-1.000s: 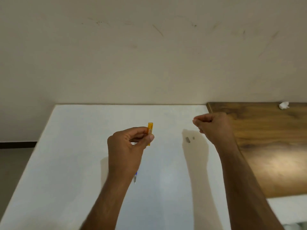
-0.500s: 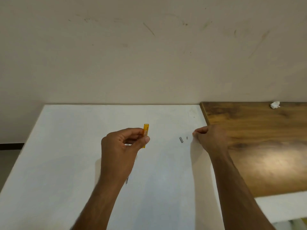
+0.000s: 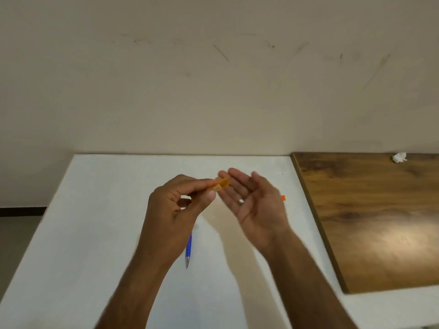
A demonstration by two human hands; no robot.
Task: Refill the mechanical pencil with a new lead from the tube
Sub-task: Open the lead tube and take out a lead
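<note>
Left hand (image 3: 177,207), frame centre, pinches the orange lead tube (image 3: 219,185), tilted toward the right hand (image 3: 255,203), which is spread palm-up, cradling a small silver piece (image 3: 241,201). The blue mechanical pencil (image 3: 188,250) lies on the white bench (image 3: 95,233) below the left hand. An orange cap (image 3: 282,198) lies beyond the right hand.

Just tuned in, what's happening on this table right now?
A person is partway through refilling a mechanical pencil. The left hand pinches the orange lead tube, tilted toward the right hand, which is cupped open, palm up, beside the tube's end. A small pale piece lies in that palm. The blue pencil also sits in the left hand, tip pointing down. A small orange piece lies on the white table. No lead is visible.
</note>
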